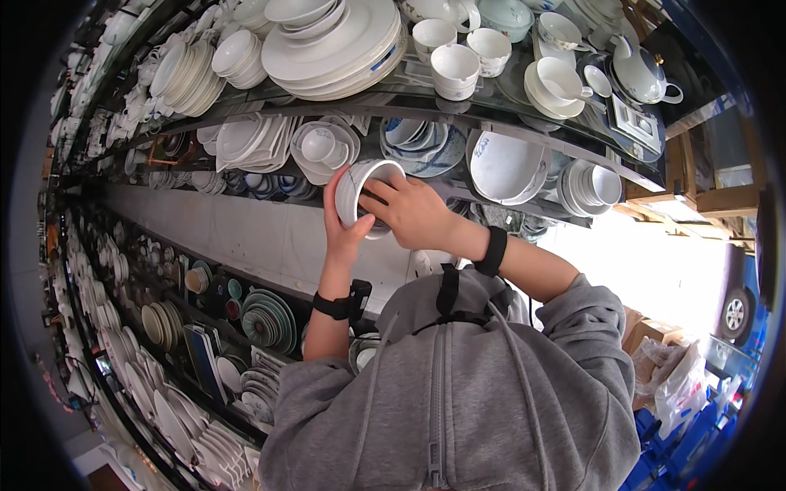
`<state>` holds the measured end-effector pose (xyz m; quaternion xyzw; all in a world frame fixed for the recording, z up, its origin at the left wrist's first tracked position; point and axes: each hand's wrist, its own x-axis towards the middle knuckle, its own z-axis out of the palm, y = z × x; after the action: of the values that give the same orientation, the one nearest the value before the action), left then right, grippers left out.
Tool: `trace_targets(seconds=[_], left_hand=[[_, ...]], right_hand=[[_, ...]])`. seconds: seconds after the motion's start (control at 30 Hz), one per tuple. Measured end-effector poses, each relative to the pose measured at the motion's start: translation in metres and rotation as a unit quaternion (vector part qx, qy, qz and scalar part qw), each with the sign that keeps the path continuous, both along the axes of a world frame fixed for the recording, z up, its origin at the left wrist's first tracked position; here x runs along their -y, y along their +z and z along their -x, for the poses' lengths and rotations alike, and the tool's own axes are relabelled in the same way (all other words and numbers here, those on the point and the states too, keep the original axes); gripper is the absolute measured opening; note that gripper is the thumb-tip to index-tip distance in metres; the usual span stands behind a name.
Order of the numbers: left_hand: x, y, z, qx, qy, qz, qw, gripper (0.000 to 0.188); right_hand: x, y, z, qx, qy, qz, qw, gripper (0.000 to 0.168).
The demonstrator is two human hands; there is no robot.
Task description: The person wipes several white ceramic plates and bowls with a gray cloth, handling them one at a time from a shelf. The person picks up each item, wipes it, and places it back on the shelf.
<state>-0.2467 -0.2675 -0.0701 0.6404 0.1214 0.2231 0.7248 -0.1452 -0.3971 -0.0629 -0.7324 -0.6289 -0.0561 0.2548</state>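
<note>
A white ceramic bowl, perhaps several nested together, is tilted on its side with its mouth facing right. My left hand holds it from the left, fingers behind the outer wall and thumb at the lower rim. From the right, my right hand reaches into the mouth; its fingertips are hidden inside, so I cannot tell whether they grip anything. Just behind the bowl, on the lower shelf, a small white cup sits on stacked dishes. Blue-patterned bowls are beside them.
On the upper glass shelf stand large white plates, stacked cups and a teapot. A wide white bowl stands lower down. More shelves with green plates are at the left. Plastic bags lie at the right.
</note>
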Motion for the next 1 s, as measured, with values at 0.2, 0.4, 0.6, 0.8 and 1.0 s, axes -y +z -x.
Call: trace_targets(seconds=[0.2, 0.4, 0.6, 0.8, 1.0], left_hand=[[-0.004, -0.006, 0.0, -0.008, 0.01, -0.026, 1.0, 0.086], [-0.009, -0.005, 0.003, -0.001, 0.036, -0.009, 0.999, 0.087], [0.002, -0.015, 0.0, 0.004, -0.009, -0.02, 1.0, 0.088], [0.016, -0.013, -0.003, -0.02, -0.074, -0.061, 0.995, 0.088], [0.022, -0.019, 0.002, -0.036, -0.048, -0.105, 0.993, 0.085]], right_hand=[[0.02, 0.002, -0.009, -0.113, 0.083, -0.007, 0.99, 0.039], [0.066, -0.004, -0.018, -0.096, 0.059, 0.048, 0.992, 0.034], [0.038, 0.012, -0.01, -0.047, -0.001, -0.101, 0.994, 0.041], [0.032, -0.001, 0.004, -0.084, 0.014, 0.014, 0.996, 0.045], [0.045, -0.015, 0.003, -0.097, 0.04, 0.024, 0.994, 0.039]])
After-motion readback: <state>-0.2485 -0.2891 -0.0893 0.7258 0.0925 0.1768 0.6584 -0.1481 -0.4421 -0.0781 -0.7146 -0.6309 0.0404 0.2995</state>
